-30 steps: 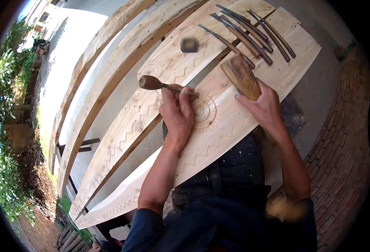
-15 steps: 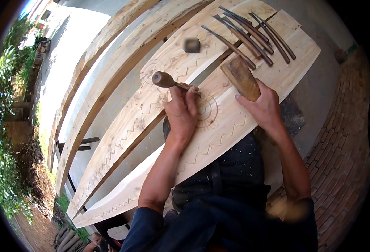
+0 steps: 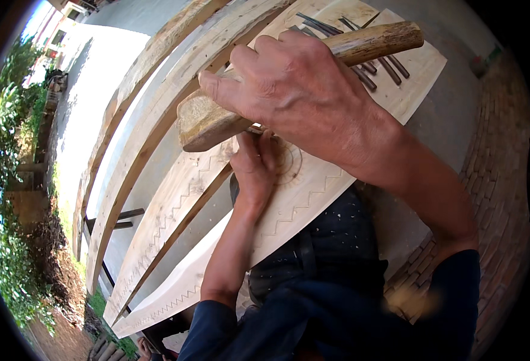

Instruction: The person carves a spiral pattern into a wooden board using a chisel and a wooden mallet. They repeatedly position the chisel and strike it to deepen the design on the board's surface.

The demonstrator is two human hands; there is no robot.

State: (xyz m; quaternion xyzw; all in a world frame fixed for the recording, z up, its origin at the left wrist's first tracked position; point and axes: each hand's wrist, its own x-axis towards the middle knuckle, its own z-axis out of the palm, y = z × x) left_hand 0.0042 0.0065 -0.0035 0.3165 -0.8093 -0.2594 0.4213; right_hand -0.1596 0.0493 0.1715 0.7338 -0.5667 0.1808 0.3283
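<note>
Mallet aslant above the carved board.
Long axis from squared end, lower left, to rounded end, upper right; right hand wraps its middle; left hand curls beneath, what it holds hidden.

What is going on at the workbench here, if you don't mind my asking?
A person's right hand grips a wooden mallet, its head in front of the left hand in this view. The left hand is curled beside a partly hidden carved circle on the nearest board, its grip mostly hidden by the mallet. Slim hand tools lie toward the upper right, some partly covered.
</note>
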